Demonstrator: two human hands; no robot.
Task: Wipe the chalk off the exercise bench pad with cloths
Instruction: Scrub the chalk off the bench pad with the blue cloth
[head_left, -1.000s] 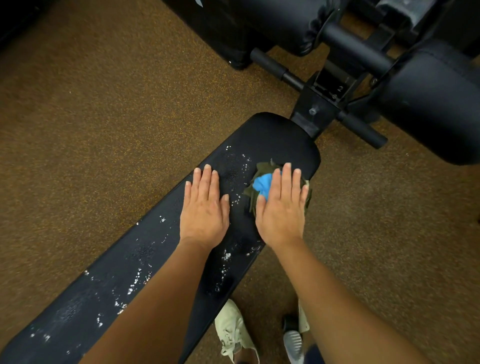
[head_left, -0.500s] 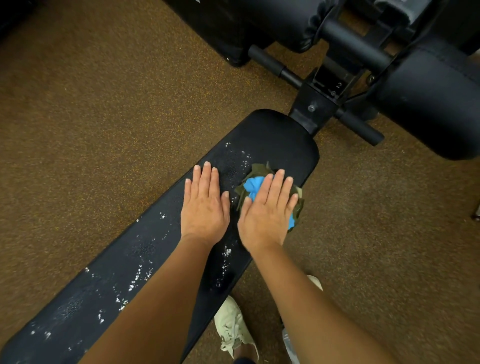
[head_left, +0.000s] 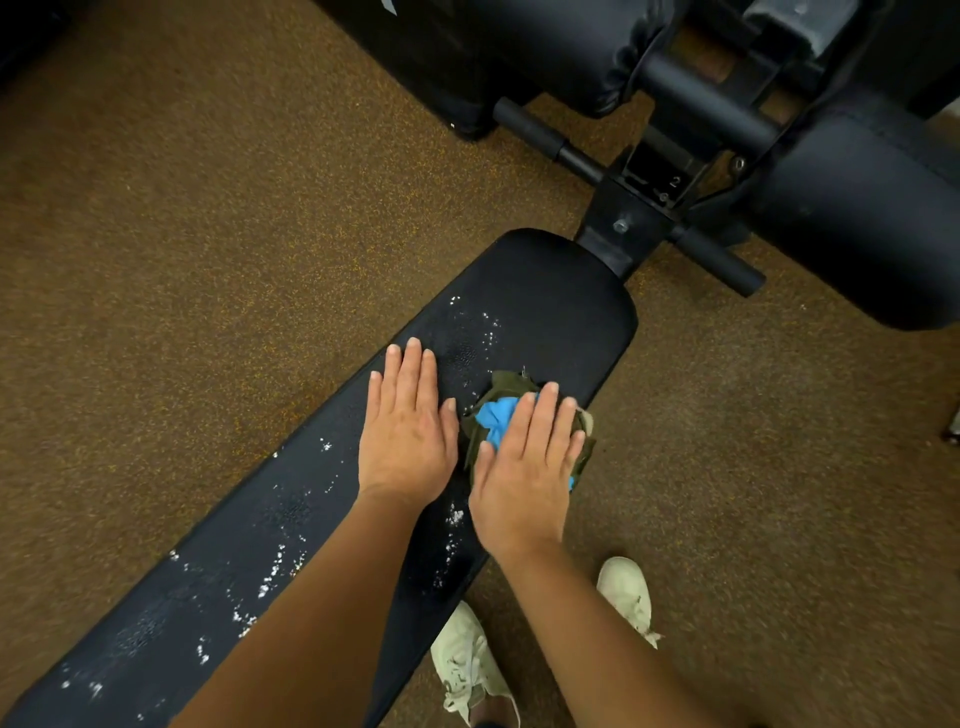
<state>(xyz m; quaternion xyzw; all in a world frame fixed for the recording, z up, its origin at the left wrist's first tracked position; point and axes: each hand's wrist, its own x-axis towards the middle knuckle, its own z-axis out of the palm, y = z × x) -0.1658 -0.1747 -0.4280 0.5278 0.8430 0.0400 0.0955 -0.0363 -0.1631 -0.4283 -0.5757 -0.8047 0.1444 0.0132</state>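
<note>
A long black bench pad (head_left: 545, 296) runs from the lower left to the centre, speckled with white chalk (head_left: 270, 582). Bunched cloths (head_left: 496, 418), one olive green and one blue, lie near the pad's right edge. My right hand (head_left: 524, 467) presses flat on the cloths with straight fingers. My left hand (head_left: 408, 436) rests flat on the pad just left of the cloths, fingers straight and together. More chalk flecks show ahead of my left hand and between my wrists.
The bench's black metal frame and crossbar (head_left: 639, 218) stand beyond the pad's end. Large black roller pads (head_left: 857, 223) sit at the upper right. Brown speckled flooring (head_left: 208, 260) surrounds the bench. My pale shoes (head_left: 467, 670) stand on the floor right of the pad.
My right hand has slid the cloths back along the pad toward me and slightly left. My left hand has stayed flat in the same spot.
</note>
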